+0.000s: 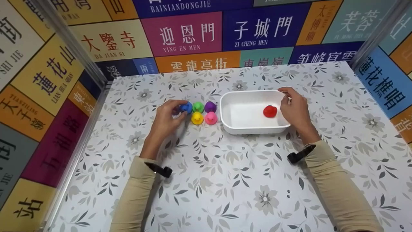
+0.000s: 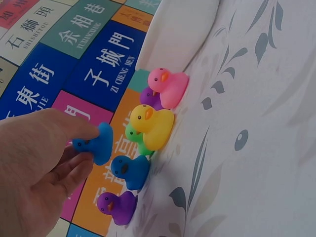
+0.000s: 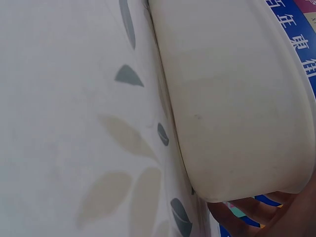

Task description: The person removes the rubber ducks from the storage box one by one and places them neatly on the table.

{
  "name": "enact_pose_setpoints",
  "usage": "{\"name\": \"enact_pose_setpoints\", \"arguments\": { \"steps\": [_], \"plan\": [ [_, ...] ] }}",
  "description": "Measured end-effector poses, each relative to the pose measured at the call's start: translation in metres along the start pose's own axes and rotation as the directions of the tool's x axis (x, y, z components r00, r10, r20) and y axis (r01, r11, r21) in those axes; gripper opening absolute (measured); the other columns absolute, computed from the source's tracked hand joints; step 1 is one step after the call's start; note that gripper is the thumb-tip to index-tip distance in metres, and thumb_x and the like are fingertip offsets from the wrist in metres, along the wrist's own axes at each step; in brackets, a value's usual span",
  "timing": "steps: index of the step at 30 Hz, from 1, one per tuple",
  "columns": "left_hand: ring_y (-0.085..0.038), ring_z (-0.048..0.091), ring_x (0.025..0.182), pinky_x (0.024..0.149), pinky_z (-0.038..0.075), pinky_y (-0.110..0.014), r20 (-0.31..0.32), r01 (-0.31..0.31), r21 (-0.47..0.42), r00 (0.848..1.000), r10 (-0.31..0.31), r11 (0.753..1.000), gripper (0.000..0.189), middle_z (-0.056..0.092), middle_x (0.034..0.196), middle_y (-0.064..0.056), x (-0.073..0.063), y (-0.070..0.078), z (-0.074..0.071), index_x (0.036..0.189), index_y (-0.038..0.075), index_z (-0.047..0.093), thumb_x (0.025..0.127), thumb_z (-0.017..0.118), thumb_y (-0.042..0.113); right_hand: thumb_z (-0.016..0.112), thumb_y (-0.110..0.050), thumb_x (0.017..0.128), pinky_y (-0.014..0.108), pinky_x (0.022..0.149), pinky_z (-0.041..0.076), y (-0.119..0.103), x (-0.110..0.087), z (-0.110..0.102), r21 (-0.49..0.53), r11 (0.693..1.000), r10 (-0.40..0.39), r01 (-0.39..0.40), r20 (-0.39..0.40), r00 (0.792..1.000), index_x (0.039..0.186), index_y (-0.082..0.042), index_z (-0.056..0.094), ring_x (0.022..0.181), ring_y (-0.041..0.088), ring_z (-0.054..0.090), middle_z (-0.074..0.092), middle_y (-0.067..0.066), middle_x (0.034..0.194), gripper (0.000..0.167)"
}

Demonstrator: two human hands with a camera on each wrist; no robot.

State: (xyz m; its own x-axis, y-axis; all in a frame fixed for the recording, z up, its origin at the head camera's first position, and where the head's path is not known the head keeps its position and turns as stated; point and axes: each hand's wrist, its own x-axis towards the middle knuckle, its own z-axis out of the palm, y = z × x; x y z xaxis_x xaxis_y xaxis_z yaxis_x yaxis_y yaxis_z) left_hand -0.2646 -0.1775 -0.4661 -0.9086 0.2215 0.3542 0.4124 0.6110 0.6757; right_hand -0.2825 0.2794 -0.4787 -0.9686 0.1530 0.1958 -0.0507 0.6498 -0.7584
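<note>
My left hand [image 1: 165, 117] pinches a blue rubber duck [image 2: 103, 144] between thumb and fingers, tilted above the tabletop in the left wrist view. Below it stand a second blue duck [image 2: 134, 173] and a purple duck [image 2: 121, 208]. To the right of this hand are a green duck [image 1: 198, 107], another purple one and, in front of them, a yellow duck [image 1: 197, 118] and a pink duck [image 1: 210, 118]. My right hand [image 1: 294, 108] grips the right end of a white plastic basin [image 1: 254, 130]. Inside, toward that end, lies a red object [image 1: 270, 111].
A floral-patterned cloth [image 1: 219, 180] covers the table. Panels with Chinese lettering [image 1: 183, 33] form walls behind and at both sides. Each wrist bears a black camera mount over a beige sleeve [image 1: 135, 190].
</note>
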Motion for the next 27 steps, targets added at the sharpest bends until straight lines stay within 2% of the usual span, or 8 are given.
{"name": "enact_pose_setpoints", "arguments": {
  "steps": [4,11,17,20,27],
  "plan": [
    [-0.027,0.073,0.102,0.092,0.065,-0.040,0.036,-0.011,0.011,0.999,0.011,1.000,0.035,0.076,0.123,-0.014,0.000,-0.001,-0.001,0.129,0.008,0.077,0.095,0.082,0.007,0.043,-0.009,0.109,0.059,0.123,0.043,0.001,-0.001,0.000,-0.004,1.000,-0.007,0.007,-0.007,1.000,0.144,-0.010,0.066,0.145,0.038,0.058,0.069,0.018,0.145,0.042],
    [-0.025,0.073,0.104,0.094,0.065,-0.040,0.110,0.006,0.013,0.994,-0.008,1.000,0.035,0.077,0.127,-0.013,-0.001,-0.004,-0.004,0.130,0.006,0.077,0.095,0.083,0.009,0.043,-0.007,0.107,0.054,0.112,0.048,0.003,-0.001,0.001,0.001,0.998,-0.056,0.056,-0.033,0.998,0.141,-0.008,0.068,0.142,0.037,0.061,0.071,0.019,0.141,0.042],
    [-0.025,0.072,0.109,0.097,0.064,-0.040,0.167,0.042,0.030,0.985,-0.047,0.999,0.035,0.075,0.130,-0.014,-0.002,-0.004,-0.007,0.129,0.006,0.076,0.095,0.083,0.011,0.044,-0.008,0.108,0.058,0.120,0.045,0.003,0.000,0.001,0.003,0.999,-0.045,0.045,-0.023,0.999,0.143,-0.009,0.067,0.145,0.038,0.059,0.070,0.018,0.145,0.042],
    [-0.025,0.072,0.112,0.100,0.063,-0.039,0.193,0.071,0.035,0.978,-0.076,0.997,0.037,0.073,0.132,-0.014,-0.003,-0.004,-0.009,0.131,0.006,0.075,0.095,0.083,0.010,0.044,-0.008,0.108,0.058,0.121,0.045,0.003,-0.001,0.000,0.001,0.999,-0.038,0.038,-0.021,0.999,0.143,-0.009,0.067,0.145,0.038,0.059,0.069,0.019,0.145,0.042],
    [-0.027,0.072,0.112,0.101,0.062,-0.041,0.244,0.084,0.034,0.966,-0.089,0.996,0.035,0.074,0.130,-0.014,-0.003,-0.005,-0.012,0.129,0.006,0.075,0.095,0.083,0.010,0.045,-0.008,0.108,0.056,0.119,0.046,0.003,-0.001,0.001,-0.002,0.999,-0.042,0.042,-0.032,0.999,0.142,-0.008,0.067,0.144,0.037,0.060,0.071,0.019,0.143,0.040]
  ]
}}
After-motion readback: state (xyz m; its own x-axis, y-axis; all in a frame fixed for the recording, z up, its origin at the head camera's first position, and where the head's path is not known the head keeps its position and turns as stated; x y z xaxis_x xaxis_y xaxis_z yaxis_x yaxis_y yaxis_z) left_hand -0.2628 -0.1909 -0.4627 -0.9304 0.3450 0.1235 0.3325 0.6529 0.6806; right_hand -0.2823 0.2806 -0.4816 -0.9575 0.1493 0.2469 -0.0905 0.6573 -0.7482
